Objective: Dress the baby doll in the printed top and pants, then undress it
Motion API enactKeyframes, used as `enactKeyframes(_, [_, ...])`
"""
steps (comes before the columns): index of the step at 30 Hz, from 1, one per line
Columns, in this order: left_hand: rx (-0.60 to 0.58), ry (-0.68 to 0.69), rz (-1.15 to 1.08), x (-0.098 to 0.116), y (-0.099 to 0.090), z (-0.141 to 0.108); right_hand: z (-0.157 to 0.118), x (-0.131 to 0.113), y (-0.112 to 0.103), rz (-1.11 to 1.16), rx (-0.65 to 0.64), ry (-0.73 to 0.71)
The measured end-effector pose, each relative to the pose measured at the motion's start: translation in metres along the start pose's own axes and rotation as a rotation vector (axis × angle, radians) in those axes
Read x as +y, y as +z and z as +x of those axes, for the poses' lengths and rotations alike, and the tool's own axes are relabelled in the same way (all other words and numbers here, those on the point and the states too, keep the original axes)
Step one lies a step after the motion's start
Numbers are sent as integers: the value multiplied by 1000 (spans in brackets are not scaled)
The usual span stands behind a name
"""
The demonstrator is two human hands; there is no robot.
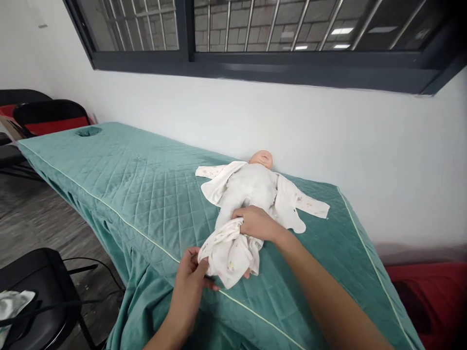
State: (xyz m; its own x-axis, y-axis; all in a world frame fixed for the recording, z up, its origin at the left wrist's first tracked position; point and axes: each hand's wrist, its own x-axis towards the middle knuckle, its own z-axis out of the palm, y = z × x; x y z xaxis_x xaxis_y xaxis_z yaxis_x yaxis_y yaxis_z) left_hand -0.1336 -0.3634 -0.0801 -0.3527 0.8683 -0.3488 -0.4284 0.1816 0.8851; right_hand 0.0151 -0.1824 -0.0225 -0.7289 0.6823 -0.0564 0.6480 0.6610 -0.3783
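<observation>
A baby doll (251, 182) with a soft white body lies on its back on the green bed, its head towards the wall. Spread open around its torso is a white baby jacket (288, 199) with printed sleeves. White printed baby pants (229, 255) are bunched about the doll's lower legs, and a bit of a foot shows below them. My right hand (257, 223) is closed on the upper edge of the pants, between the legs. My left hand (191, 272) pinches the pants' lower left side between thumb and fingers.
The quilted green bed cover (146, 165) stretches left to a face hole (88, 131). Behind it are a white wall and a barred window (255, 29). A black chair (40, 291) stands at lower left, with cables beside it. Something red (434, 296) is at right.
</observation>
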Motion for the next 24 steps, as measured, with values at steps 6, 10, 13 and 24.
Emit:
enactKeyframes(6, [10,80,246,6,6,6,-1,5,2,-6,-1,-29])
enactKeyframes(10, [-39,62,362,13,8,9,-2,7,3,16,2,-45])
enactKeyframes(13, [-112,59,412,18,7,12,-3,8,4,21,6,-49])
enactKeyframes(24, [-360,-31,367,29,6,38,-7,7,1,163,11,-72])
